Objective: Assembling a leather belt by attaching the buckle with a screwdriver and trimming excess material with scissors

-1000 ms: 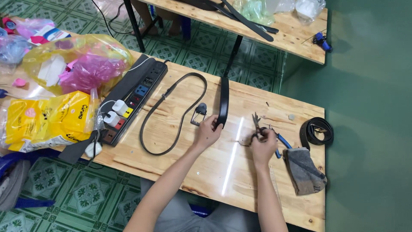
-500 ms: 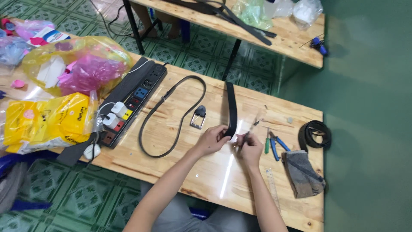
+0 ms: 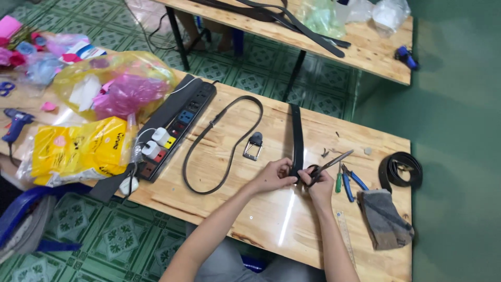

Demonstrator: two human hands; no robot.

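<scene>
Two hands meet at near end of black belt strap (image 3: 297,138), lying flat on counter (image 3: 271,219). We see left hand (image 3: 272,175) pinching strap steady; right hand (image 3: 319,183) closed on scissors (image 3: 327,163), blades pointing away. Pliers (image 3: 348,180) just beside.

Flat black leather belt strap (image 3: 297,137) lay straight on the pale wooden worktop (image 3: 271,219), running from the far edge toward the person; near end was lifted slightly off the wood, pinched at its tip. Metal scissors with dark handles (image 3: 326,166) were at that near end, blades open and angled up to the right, tips clear of the strap, handle loops just beside the strap end. Whether the blades touched the strap couldn't be made out.
</scene>
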